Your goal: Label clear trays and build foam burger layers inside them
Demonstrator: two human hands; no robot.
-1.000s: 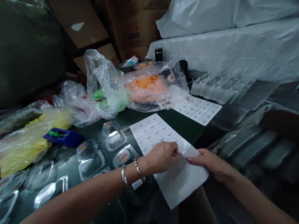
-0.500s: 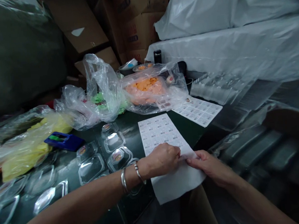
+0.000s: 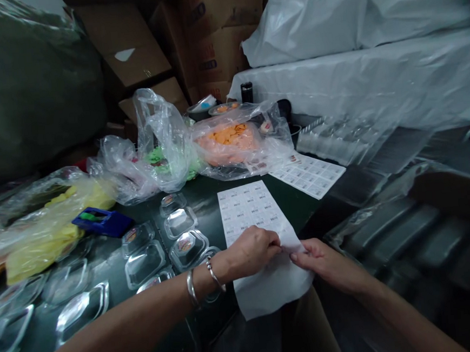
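A white sheet of small barcode labels lies on the dark green table, its near half stripped bare and hanging over the table edge. My left hand, with two bangles on the wrist, pinches at the sheet where the labels end. My right hand holds the sheet's right edge, thumb on top, just beside the left fingertips. Left of the sheet stand several clear plastic blister shells, some with a coloured sticker inside.
A second label sheet lies farther back right. Clear bags of orange pieces, green pieces and yellow pieces line the back and left. A blue tape dispenser, cardboard boxes and plastic-wrapped stacks surround the table.
The label sheet has slid toward me and to the left, more of it hanging off the table. Both hands have closed in together on its right edge.
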